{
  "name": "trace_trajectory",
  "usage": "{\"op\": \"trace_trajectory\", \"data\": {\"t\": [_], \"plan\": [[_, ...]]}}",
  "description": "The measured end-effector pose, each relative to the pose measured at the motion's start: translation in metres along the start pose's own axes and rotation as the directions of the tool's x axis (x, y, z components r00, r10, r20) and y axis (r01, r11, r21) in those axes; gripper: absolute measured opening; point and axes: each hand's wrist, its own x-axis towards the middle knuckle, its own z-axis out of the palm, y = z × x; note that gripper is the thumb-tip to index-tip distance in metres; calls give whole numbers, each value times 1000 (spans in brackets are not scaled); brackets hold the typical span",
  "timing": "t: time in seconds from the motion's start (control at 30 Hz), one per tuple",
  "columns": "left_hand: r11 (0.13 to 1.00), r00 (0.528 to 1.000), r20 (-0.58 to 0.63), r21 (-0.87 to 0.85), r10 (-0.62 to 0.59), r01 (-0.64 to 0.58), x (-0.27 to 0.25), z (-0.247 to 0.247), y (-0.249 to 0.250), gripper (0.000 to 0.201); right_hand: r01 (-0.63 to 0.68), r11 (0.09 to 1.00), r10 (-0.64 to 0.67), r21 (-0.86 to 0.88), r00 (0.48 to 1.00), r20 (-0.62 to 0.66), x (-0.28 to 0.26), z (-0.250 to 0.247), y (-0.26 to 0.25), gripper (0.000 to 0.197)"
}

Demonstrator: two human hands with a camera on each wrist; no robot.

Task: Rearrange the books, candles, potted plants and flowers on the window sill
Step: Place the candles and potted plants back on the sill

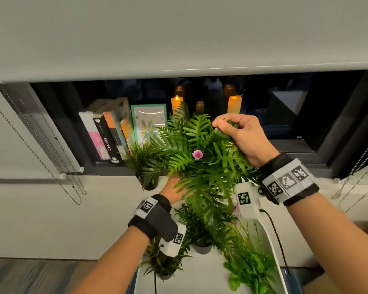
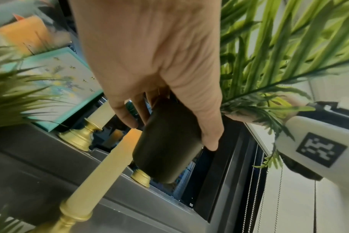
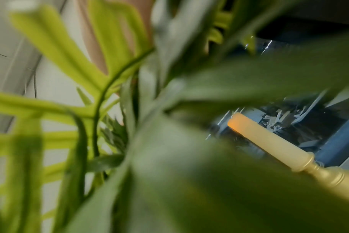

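A big fern plant point(image 1: 200, 158) with one pink flower point(image 1: 197, 154) hangs in the air in front of the window sill point(image 1: 106, 166). My left hand point(image 2: 169, 116) grips its black pot point(image 2: 165, 146) from above, tilted over the sill. My right hand point(image 1: 232, 132) pinches fronds at the plant's far right. Leaves point(image 3: 130, 110) fill the right wrist view. Books point(image 1: 106, 136) and a teal floral card point(image 1: 149, 122) stand at the sill's left. Lit candles point(image 1: 234, 103) on gold holders point(image 2: 78, 138) stand behind the fern. A small grassy potted plant point(image 1: 143, 164) sits on the sill's edge.
Below me a white tray or cart point(image 1: 202, 270) carries more potted plants point(image 1: 164, 264) and loose greenery point(image 1: 249, 266). A roller blind point(image 1: 179, 39) hangs low over the window. Bead chains point(image 1: 51, 166) dangle at left and right.
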Motion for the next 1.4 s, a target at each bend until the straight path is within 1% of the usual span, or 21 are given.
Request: {"op": "trace_trajectory", "data": {"t": [0.07,0.1,0.13,0.2,0.23,0.27,0.3,0.33,0.37,0.43,0.53,0.57,0.63,0.7,0.8,0.9,1.03,1.1,1.23,1.3,1.4], "plan": [[991,944,331,-122,-7,51,6,9,-1,55,-9,1000,8,-9,999,-42,1,-6,0,13],[986,907,421,-152,8,62,13,13,1,63,5,998,-8,-57,998,-61,1,-12,1,12],[957,912,405,-238,-58,166,17,17,4,62,27,990,-38,-135,996,-77,2,-19,3,12],[950,907,409,-229,-105,214,25,20,15,24,43,954,-84,-297,988,-129,3,-41,16,16],[998,908,418,-51,-20,46,23,19,15,26,27,934,-88,-356,984,-157,2,-54,23,19],[947,892,445,241,86,-211,18,20,16,34,5,912,-89,-411,979,-185,0,-66,31,20],[832,919,381,472,107,-292,29,16,10,41,-23,887,-85,-461,973,-213,-4,-77,41,17],[748,942,251,576,222,-329,37,16,7,47,-68,856,-60,-513,972,-228,-10,-85,51,13],[639,910,204,656,362,-401,41,17,5,53,-123,824,-3,-553,975,-221,-15,-91,60,16],[539,814,336,620,474,-570,50,20,0,63,-222,797,226,-562,972,-63,-30,-89,78,23],[505,790,437,608,431,-612,55,44,-12,58,-290,790,470,-540,853,228,-51,-72,92,64],[506,777,461,591,429,-629,53,53,-16,54,-343,819,482,-460,846,227,-56,-65,92,64],[529,766,474,555,434,-642,54,69,-22,50,-358,886,409,-293,903,133,-60,-61,98,72],[548,779,473,555,411,-626,62,78,-27,51,-284,927,302,-247,953,38,-58,-66,106,80],[538,774,510,560,375,-630,73,88,-34,51,-250,931,250,-267,968,-33,-54,-78,110,82],[511,780,488,590,391,-625,80,95,-38,42,-234,939,191,-252,964,-184,-44,-92,111,58],[280,727,391,737,565,-615,95,85,-37,42,-244,955,139,-171,872,-470,-20,-111,119,77],[233,678,290,789,675,-569,100,78,-32,33,-250,959,142,-131,829,-541,-9,-121,124,88],[240,568,101,835,817,-494,111,64,-19,42,-354,925,203,-141,770,-605,13,-140,144,89],[273,574,56,839,817,-471,120,58,-16,53,-437,882,238,-174,734,-636,26,-144,165,91],[341,641,36,823,767,-454,135,52,-15,72,-474,857,222,-204,696,-683,42,-144,185,94]]}}
